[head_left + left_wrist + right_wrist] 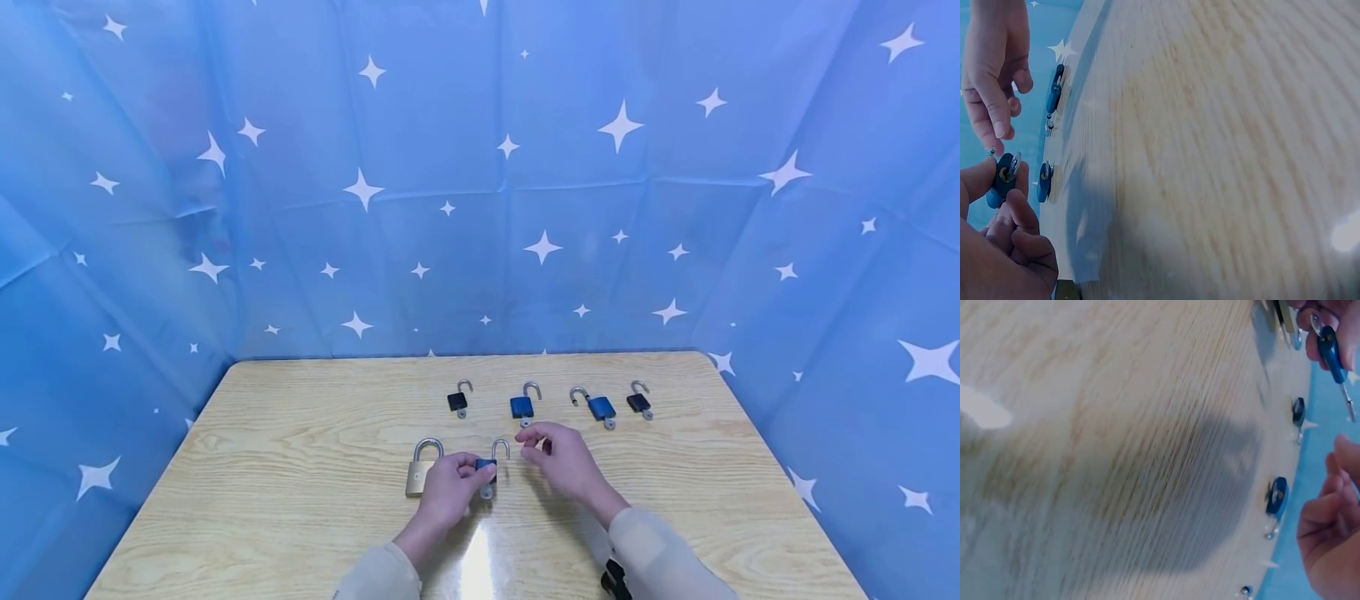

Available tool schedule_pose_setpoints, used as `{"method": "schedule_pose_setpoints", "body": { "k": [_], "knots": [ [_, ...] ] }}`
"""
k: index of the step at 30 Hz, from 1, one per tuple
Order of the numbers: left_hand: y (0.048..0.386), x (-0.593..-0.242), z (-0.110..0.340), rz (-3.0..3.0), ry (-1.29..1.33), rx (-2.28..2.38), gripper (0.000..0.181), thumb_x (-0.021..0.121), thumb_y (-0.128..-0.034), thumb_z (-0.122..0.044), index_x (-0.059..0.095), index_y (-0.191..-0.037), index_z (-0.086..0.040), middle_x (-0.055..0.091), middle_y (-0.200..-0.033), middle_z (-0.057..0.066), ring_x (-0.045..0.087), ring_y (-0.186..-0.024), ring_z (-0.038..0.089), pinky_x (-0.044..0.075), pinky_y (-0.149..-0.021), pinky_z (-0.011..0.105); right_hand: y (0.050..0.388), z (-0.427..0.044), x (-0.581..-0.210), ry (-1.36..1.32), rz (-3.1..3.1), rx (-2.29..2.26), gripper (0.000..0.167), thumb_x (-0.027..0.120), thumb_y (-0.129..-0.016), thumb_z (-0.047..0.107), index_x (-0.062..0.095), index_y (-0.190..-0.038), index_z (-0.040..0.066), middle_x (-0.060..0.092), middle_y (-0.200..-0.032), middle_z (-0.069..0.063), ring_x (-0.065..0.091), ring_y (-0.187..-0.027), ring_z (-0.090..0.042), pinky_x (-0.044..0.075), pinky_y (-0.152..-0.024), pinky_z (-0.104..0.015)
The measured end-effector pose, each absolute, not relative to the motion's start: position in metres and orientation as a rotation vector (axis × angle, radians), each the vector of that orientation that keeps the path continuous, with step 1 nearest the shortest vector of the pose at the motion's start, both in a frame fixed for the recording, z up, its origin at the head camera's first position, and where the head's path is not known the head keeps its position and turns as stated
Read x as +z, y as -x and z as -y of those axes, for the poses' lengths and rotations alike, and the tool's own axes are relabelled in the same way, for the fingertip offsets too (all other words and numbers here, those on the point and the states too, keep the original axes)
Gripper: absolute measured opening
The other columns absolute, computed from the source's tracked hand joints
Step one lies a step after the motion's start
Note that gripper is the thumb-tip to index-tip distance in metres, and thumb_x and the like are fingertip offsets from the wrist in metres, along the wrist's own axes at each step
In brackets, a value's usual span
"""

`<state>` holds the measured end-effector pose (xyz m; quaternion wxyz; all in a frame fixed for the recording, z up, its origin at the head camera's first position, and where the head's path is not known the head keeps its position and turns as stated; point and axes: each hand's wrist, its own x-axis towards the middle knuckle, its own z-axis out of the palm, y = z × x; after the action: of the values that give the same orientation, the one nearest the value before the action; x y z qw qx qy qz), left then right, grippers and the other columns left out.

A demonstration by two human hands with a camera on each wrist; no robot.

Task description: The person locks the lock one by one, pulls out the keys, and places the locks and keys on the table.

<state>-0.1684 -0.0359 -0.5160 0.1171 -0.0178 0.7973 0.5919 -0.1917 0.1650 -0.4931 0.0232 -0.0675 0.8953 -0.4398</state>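
My left hand (447, 492) pinches a small blue padlock (486, 463) between thumb and fingers. Its shackle stands unlocked and points up, and a key (487, 492) hangs out of its bottom end. In the left wrist view this blue padlock (1004, 179) is raised off the table. Just right of the shackle, my right hand (562, 458) hovers with loosely bent fingers and holds nothing visible. A gap separates it from the shackle in the right wrist view. Left of the left hand lies a large brass padlock (417, 478), its shackle closed and part of its body covered by the hand.
Farther back on the wooden table (315, 425) lie two blue padlocks, one (521, 407) left of the other (602, 407). A black padlock (457, 401) lies left of them, another (639, 402) right. All four shackles are unlocked, with keys inserted. A starry blue curtain (465, 275) hangs behind.
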Motion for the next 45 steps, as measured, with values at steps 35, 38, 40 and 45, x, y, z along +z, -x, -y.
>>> {"method": "schedule_pose_setpoints", "body": {
  "k": [35,38,40,45],
  "knots": [
    [0.162,-0.515,0.035,-2.351,0.006,1.719,0.026,0.075,-0.0848,-0.031,0.071,-0.097,-0.008,0.069,-0.072,-0.002,0.049,-0.054,0.008,0.034,-0.044,0.018,0.200,-0.130,-0.489,0.374,-2.691,-1.391,0.014,0.072,-0.088,0.019,0.073,-0.100,0.013,0.071,-0.094,0.006,0.055,-0.076,-0.010,0.045,-0.067,-0.021],
    [0.162,-0.516,0.035,-2.351,0.014,1.711,0.027,0.074,-0.0850,-0.033,0.073,-0.096,-0.008,0.074,-0.076,0.002,0.053,-0.054,0.008,0.035,-0.045,0.019,0.201,-0.129,-0.488,0.340,-2.730,-1.354,0.010,0.074,-0.086,0.019,0.074,-0.095,0.015,0.070,-0.089,0.008,0.054,-0.074,-0.011,0.045,-0.065,-0.023],
    [0.162,-0.517,0.035,-2.357,0.012,1.710,0.028,0.074,-0.0849,-0.034,0.074,-0.095,-0.008,0.075,-0.078,0.004,0.058,-0.056,0.008,0.037,-0.046,0.020,0.201,-0.129,-0.488,0.314,-2.741,-1.348,0.008,0.075,-0.085,0.020,0.073,-0.092,0.017,0.069,-0.087,0.009,0.053,-0.073,-0.011,0.044,-0.064,-0.023],
    [0.161,-0.517,0.033,-2.381,0.013,1.702,0.024,0.074,-0.0851,-0.034,0.074,-0.088,-0.010,0.075,-0.075,0.002,0.062,-0.061,0.011,0.037,-0.048,0.021,0.202,-0.127,-0.489,0.256,-2.705,-1.409,0.006,0.076,-0.083,0.017,0.072,-0.084,0.020,0.069,-0.084,0.007,0.053,-0.070,-0.012,0.043,-0.059,-0.023]
  ]
}}
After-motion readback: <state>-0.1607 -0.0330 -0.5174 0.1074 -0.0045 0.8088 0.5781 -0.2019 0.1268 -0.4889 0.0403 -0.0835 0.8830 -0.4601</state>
